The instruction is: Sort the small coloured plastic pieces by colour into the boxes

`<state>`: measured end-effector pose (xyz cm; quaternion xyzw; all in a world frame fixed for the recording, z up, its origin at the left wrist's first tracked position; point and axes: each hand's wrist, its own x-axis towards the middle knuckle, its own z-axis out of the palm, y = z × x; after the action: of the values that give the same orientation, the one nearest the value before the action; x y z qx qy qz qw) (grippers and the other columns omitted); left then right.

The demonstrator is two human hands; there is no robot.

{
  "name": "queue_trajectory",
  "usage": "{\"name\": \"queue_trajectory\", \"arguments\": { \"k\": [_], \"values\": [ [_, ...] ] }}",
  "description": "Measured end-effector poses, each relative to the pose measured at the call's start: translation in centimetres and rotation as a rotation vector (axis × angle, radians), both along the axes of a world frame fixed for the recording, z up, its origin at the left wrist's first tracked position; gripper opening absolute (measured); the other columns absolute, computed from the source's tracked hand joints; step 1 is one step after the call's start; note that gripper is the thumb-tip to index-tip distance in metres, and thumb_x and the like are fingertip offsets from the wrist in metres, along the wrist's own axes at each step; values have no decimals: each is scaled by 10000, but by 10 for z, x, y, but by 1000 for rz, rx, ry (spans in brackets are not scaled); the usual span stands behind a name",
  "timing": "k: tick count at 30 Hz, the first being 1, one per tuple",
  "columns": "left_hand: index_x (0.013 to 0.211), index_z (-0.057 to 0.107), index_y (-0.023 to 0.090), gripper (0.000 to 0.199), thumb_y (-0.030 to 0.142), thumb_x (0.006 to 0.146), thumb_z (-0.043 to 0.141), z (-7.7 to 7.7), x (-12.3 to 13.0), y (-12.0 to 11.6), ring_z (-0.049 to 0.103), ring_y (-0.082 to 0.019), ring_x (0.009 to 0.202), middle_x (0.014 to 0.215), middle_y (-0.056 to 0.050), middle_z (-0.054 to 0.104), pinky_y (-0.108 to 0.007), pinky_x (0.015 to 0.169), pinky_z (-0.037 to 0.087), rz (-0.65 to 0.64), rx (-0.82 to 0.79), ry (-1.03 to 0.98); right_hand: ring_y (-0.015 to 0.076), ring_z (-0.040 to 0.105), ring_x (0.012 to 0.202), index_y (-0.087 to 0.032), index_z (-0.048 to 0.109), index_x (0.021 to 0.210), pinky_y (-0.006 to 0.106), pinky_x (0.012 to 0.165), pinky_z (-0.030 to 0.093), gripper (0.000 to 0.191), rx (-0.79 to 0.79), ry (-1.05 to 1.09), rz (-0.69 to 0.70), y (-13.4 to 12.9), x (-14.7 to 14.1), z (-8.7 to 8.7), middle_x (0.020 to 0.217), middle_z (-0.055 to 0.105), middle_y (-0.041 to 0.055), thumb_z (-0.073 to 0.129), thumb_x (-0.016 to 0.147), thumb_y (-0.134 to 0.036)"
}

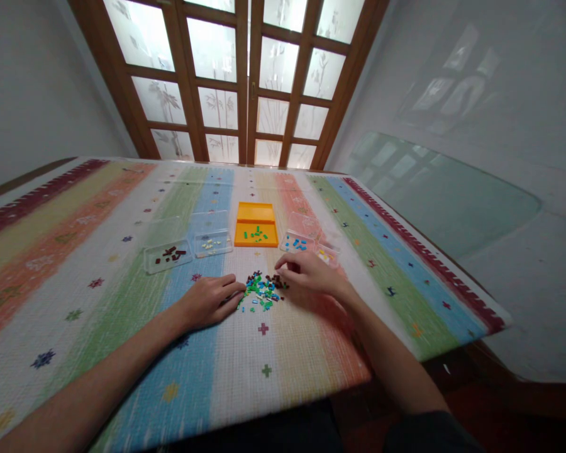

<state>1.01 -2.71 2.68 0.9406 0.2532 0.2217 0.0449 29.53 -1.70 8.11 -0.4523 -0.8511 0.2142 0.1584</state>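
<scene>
Rocking a dark sleeve (429,434) on the right, stopping short of the bare forearm (391,362). Also wearing dark clothing (283,433) around the lap, too shadowy to make out tbh.

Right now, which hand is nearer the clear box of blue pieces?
The right hand, on the near side of the clear box. The left hand is farther, at the left edge of the mixed pile.

bright wood-framed glass doors (242,82), pale walls (28,82), striped cloth-covered table (302,352), dark floor (457,387)
</scene>
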Motion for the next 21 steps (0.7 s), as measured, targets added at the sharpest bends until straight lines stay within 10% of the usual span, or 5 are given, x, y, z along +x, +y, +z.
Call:
{"name": "queue_trajectory", "arguments": {
  "k": [6, 21],
  "values": [
    [1030, 685, 177, 268, 255, 1018, 429, -2, -1, 0, 627, -133, 664, 805, -35, 644, -234, 599, 475, 2, -24, -23, 131, 577, 657, -167, 756, 1055, 236, 645, 366, 212, -8, -83, 152, -13, -49, -13, 780, 724, 28, 631, 886, -190],
    [945, 603, 174, 239, 251, 1004, 384, 4, 0, -3, 646, -154, 676, 791, -32, 681, -267, 651, 494, 57, -149, -45, 162, 640, 780, -213, 771, 1066, 263, 699, 387, 248, 77, -219, 220, -12, -65, -24, 959, 776, 58, 591, 897, -187]
  ]
}}
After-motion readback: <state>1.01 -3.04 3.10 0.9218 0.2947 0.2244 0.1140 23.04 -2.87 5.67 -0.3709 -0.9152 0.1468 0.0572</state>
